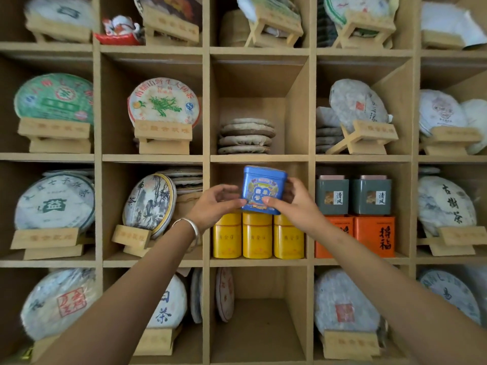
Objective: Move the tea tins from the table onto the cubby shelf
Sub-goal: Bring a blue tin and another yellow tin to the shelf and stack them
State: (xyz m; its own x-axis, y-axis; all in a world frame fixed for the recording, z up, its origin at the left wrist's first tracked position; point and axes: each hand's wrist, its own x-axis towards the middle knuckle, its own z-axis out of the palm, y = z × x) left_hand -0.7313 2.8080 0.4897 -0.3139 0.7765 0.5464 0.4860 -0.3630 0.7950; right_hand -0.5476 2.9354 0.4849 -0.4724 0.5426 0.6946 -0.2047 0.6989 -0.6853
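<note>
Two hands on one blue tea tin (262, 189), all at the cubby shelf (206, 159). Tin sits at the mouth of the centre cubby, third row down, above three yellow canisters (257, 236) (can't tell if it rests on them). Right hand (295, 204) clamps tin's right side, thumb on front. Left hand (214, 204) has curled fingers, thumb tip touching tin's lower left edge. Silver bracelet (189, 225) on left wrist.

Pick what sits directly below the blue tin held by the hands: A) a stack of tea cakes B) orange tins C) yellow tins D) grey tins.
C: the blue tin, held by both hands, is just above three yellow tins in the same cubby.
</note>
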